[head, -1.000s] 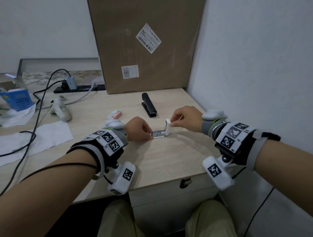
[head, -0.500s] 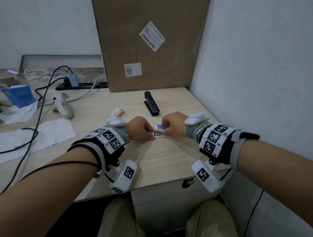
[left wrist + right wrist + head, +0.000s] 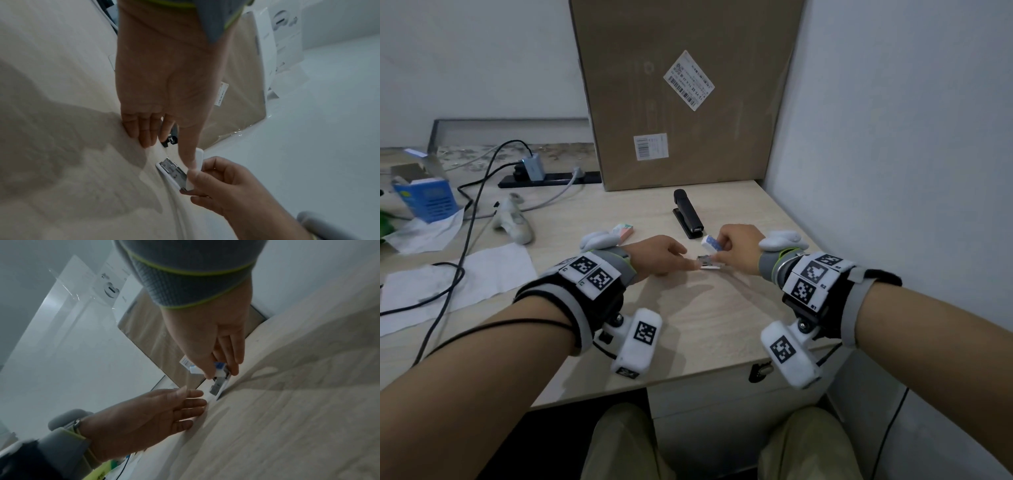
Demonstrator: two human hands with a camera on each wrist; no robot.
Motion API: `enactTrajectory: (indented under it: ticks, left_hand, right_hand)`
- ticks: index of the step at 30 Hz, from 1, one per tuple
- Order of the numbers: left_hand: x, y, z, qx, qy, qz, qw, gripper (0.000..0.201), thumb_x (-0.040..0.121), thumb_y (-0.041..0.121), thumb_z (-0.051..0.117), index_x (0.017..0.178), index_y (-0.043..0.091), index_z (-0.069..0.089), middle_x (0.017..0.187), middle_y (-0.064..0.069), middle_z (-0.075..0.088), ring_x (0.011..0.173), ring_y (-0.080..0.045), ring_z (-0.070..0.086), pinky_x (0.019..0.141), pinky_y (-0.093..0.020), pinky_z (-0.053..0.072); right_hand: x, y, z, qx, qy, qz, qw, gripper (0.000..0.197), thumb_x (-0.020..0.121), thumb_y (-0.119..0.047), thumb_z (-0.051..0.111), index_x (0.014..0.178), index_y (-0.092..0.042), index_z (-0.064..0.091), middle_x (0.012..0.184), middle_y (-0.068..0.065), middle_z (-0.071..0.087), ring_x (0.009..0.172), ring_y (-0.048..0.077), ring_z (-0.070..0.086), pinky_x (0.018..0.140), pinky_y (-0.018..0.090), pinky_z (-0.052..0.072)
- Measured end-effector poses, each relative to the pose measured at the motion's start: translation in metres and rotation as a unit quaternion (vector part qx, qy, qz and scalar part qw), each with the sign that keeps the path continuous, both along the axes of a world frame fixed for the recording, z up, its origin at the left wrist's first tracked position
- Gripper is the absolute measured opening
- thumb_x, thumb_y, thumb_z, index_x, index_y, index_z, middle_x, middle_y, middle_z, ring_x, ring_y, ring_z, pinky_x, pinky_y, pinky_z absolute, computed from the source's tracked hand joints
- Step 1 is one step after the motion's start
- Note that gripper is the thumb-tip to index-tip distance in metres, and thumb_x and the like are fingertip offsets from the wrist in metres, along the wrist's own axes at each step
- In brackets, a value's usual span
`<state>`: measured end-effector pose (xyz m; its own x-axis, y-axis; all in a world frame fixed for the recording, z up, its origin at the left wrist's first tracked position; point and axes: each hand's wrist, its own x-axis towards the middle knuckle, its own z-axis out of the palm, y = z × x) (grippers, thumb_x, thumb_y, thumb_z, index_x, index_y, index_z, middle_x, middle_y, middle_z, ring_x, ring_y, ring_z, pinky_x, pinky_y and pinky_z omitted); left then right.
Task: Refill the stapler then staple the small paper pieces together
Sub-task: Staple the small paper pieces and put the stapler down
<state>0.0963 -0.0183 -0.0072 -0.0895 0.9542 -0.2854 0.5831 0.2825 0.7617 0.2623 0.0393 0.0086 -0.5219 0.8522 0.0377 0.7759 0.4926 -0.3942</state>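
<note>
Right hand [image 3: 739, 248] fingers pinch small stapler [image 3: 709, 263] lid; left hand [image 3: 659, 255] fingers relaxed; labels unreadable

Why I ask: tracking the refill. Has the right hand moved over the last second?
Yes. The right hand, pinching the small stapler's lid, has shifted left, nearer the black stapler.

A home office or study corner: a pale wood tabletop [image 3: 705, 318] against plain white walls, beyond the grip a big cardboard parcel [image 3: 681, 92], left of it a power strip [image 3: 551, 178] with cables.
</note>
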Motion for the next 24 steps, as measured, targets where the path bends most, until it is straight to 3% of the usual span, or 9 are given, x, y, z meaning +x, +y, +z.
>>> enactTrajectory:
  ticks: [1,3,5,8,11,15,19,21,24]
  left_hand:
    - [0.002,0.000,0.002,-0.006,-0.015,0.012,1.000,0.038,0.072,0.050,0.071,0.086,0.017,0.060,0.079,0.000,0.053,0.074,-0.016,0.049,0.070,-0.028,0.042]
    - [0.007,-0.001,0.006,-0.015,-0.078,0.044,0.996,0.045,0.079,0.051,0.064,0.095,0.008,0.062,0.089,-0.006,0.058,0.083,-0.019,0.056,0.078,-0.031,0.046]
    - [0.012,-0.001,0.007,-0.035,-0.160,0.069,0.984,0.049,0.086,0.038,0.061,0.111,-0.003,0.057,0.104,-0.014,0.059,0.088,-0.020,0.059,0.080,-0.027,0.048]
    - [0.020,-0.002,0.011,-0.062,-0.246,0.103,0.962,0.028,0.089,0.021,0.060,0.108,0.000,0.057,0.111,-0.020,0.057,0.085,-0.020,0.061,0.076,-0.025,0.050]
    - [0.023,0.000,0.012,-0.070,-0.293,0.158,0.940,0.034,0.091,0.011,0.053,0.120,-0.006,0.047,0.099,-0.022,0.058,0.080,-0.023,0.060,0.074,-0.027,0.050]
    - [0.027,0.003,0.011,-0.077,-0.358,0.191,0.911,0.048,0.097,0.021,0.043,0.132,-0.010,0.032,0.090,-0.022,0.057,0.084,-0.028,0.060,0.082,-0.033,0.051]
    - [0.029,0.007,0.012,-0.051,-0.409,0.182,0.893,0.040,0.100,0.029,0.033,0.102,-0.010,0.045,0.089,-0.023,0.058,0.084,-0.031,0.059,0.100,-0.041,0.045]
    - [0.030,0.009,0.014,-0.017,-0.405,0.176,0.897,0.040,0.100,0.026,0.031,0.083,-0.004,0.052,0.084,-0.019,0.059,0.080,-0.028,0.058,0.094,-0.041,0.046]
    - [0.031,0.013,0.014,0.014,-0.399,0.174,0.900,0.036,0.100,0.025,0.030,0.079,0.005,0.052,0.083,-0.012,0.059,0.076,-0.022,0.056,0.078,-0.032,0.047]
  right_hand:
    - [0.001,0.000,0.001,0.002,0.021,-0.017,1.000,0.028,0.079,-0.024,0.069,0.097,-0.004,0.064,0.093,0.012,0.066,0.089,0.030,0.060,0.072,0.035,0.044]
    - [0.001,-0.001,0.004,0.000,0.046,-0.031,0.998,0.027,0.079,-0.024,0.069,0.096,-0.003,0.064,0.097,0.016,0.070,0.094,0.032,0.063,0.077,0.038,0.047]
    - [0.000,-0.003,0.006,-0.007,0.042,-0.033,0.999,0.022,0.080,-0.025,0.069,0.089,-0.006,0.062,0.098,0.016,0.071,0.094,0.032,0.063,0.077,0.037,0.047]
    - [0.002,-0.006,0.004,-0.016,0.030,-0.046,0.998,0.023,0.082,-0.026,0.068,0.071,-0.014,0.052,0.086,0.012,0.065,0.083,0.027,0.059,0.069,0.032,0.041]
    - [0.004,-0.007,0.000,-0.028,0.067,-0.074,0.995,0.035,0.080,-0.026,0.069,0.059,-0.018,0.041,0.080,0.011,0.061,0.077,0.023,0.054,0.069,0.035,0.044]
    - [0.003,-0.010,-0.005,-0.031,0.133,-0.103,0.985,0.036,0.076,-0.029,0.072,0.059,-0.020,0.041,0.093,0.017,0.072,0.081,0.026,0.063,0.081,0.043,0.051]
    - [0.000,-0.011,-0.011,-0.039,0.183,-0.112,0.976,0.027,0.073,-0.032,0.073,0.070,-0.019,0.049,0.092,0.011,0.073,0.087,0.027,0.067,0.079,0.038,0.052]
    - [-0.002,-0.010,-0.012,-0.045,0.185,-0.111,0.975,0.023,0.074,-0.028,0.072,0.074,-0.019,0.050,0.092,0.011,0.072,0.086,0.027,0.066,0.077,0.037,0.051]
    - [-0.002,-0.007,-0.012,-0.040,0.171,-0.102,0.979,0.028,0.075,-0.028,0.072,0.070,-0.020,0.045,0.086,0.007,0.065,0.079,0.025,0.060,0.070,0.033,0.045]
